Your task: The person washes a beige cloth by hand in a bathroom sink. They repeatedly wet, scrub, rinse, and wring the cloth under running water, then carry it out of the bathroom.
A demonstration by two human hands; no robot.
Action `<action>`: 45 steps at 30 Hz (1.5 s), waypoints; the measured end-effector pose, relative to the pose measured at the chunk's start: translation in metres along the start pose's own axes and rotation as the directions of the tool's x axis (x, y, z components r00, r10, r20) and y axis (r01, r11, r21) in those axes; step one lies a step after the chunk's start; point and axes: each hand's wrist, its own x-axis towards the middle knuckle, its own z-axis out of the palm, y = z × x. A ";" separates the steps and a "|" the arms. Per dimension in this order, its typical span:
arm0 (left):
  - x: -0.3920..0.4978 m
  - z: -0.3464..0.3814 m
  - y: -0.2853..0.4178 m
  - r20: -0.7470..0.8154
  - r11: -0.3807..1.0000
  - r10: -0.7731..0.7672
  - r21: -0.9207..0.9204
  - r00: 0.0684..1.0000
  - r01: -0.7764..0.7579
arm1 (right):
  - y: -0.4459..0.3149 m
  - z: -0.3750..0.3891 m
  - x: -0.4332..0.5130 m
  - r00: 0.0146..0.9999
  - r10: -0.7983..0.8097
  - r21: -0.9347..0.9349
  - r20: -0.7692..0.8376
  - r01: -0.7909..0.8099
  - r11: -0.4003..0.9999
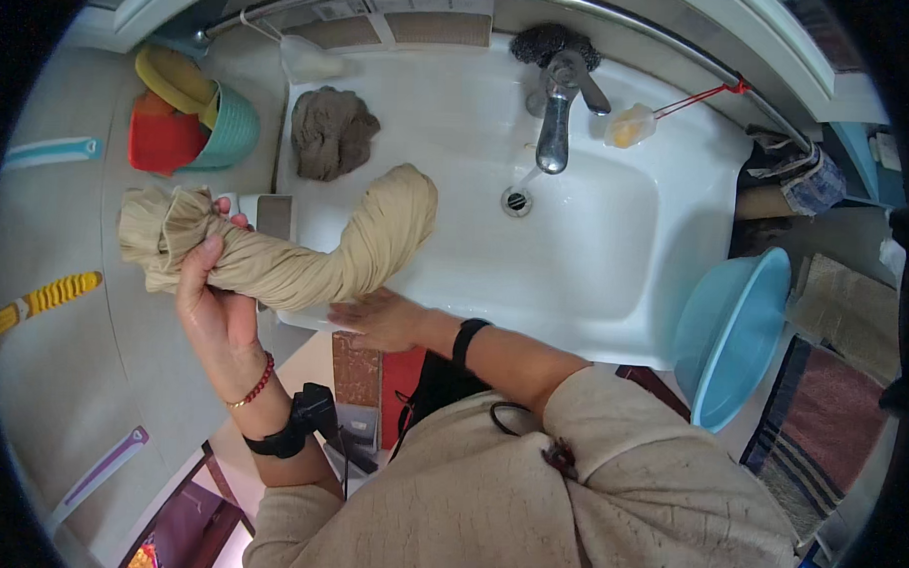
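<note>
A long beige cloth (305, 275), twisted into a thick rope, is held above the left side of the white sink (454, 284). My left hand (214, 276) is closed around its bunched left end. The other end bends upward over the basin. My right hand (382, 320) is just below the cloth's middle, by the sink's front rim, fingers stretched to the left and slightly blurred. The cloth overlaps its upper edge, and I cannot tell whether they touch. A crumpled grey-brown cloth (333, 133) lies in the sink's back left corner.
A chrome faucet (556, 130) stands at the back above the drain (517, 202). A soap piece in a bag (630, 126) hangs right of it. A blue basin (734, 339) leans at the right. At left, a green basket (227, 129) and several brushes, one yellow (64, 289), are on the wall.
</note>
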 end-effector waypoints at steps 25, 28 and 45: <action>0.017 0.008 -0.069 -0.058 0.989 -0.139 0.043 0.989 0.141 | 0.059 -0.090 -0.266 0.220 0.898 -0.210 0.382 -0.925 0.316; 0.012 0.005 -0.071 -0.099 0.994 -0.067 0.083 0.993 0.075 | 0.065 -0.081 -0.268 0.377 0.865 -0.245 0.331 -0.851 0.465; -0.026 -0.001 -0.072 -0.217 0.976 -0.109 0.163 0.970 0.146 | 0.205 -0.119 -0.125 0.702 0.415 -0.145 -0.578 -0.589 0.795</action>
